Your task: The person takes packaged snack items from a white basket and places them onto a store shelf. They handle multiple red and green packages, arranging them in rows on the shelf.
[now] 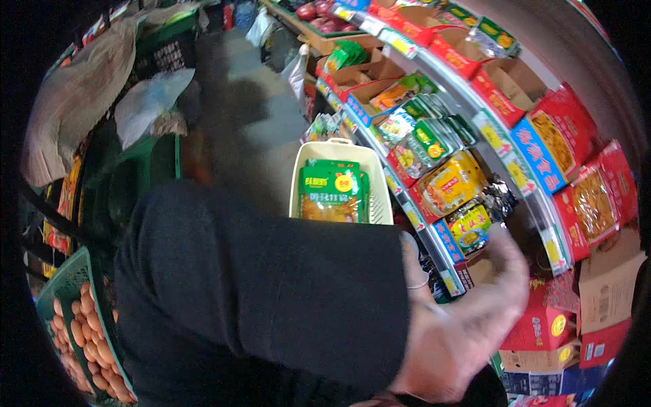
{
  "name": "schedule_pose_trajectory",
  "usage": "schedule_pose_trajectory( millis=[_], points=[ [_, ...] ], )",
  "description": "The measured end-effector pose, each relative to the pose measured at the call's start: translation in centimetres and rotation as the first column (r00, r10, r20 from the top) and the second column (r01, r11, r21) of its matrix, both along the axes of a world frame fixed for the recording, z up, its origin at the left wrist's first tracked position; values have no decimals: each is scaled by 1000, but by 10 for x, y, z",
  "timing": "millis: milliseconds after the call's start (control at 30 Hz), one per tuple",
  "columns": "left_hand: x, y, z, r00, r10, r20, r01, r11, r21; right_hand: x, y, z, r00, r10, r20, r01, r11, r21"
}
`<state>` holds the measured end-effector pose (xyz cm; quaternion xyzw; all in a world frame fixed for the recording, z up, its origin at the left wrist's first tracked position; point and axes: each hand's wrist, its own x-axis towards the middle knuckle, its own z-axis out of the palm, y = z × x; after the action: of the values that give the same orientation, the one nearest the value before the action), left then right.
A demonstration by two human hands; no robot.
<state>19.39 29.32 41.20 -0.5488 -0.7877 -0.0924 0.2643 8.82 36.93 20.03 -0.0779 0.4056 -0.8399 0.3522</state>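
Note:
A black sleeve (285,285) crosses the middle from the left. From its cuff comes my left hand (457,336), close to the camera and badly blurred. Its fingers are bent and spread, nothing visible between them, and a pale ring shows on one. One fingertip overlaps a yellow-green pouch (469,229) on the lower shelf; contact cannot be told. Beyond the sleeve is a cream plastic basket (381,170) with green food packets (333,193) inside. The sleeve hides its near end, so what supports it is not visible. No distinct right hand is in view.
Tilted right-hand shelves (483,109) hold cartons of packaged food, including a yellow packet (450,183) and red bags (595,219). Cardboard boxes (608,290) are stacked below. Brown eggs (91,336) fill a green crate (48,290) on the left. An aisle floor (239,102) runs between, with red onions (325,15) far off.

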Motion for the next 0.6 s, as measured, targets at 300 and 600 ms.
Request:
schedule_pose_trajectory(
  millis=[300, 600],
  points=[
    [-55, -169, -23, 787, 595, 163, -608, 793, 41, -11, 10, 5, 995, -82, 52, 87, 990, -108],
    [-118, -255, -182, 372, -446, 814, -895, 61, 442, -16, 9, 23, 996, -92, 17, 94, 977, -194]
  ],
)
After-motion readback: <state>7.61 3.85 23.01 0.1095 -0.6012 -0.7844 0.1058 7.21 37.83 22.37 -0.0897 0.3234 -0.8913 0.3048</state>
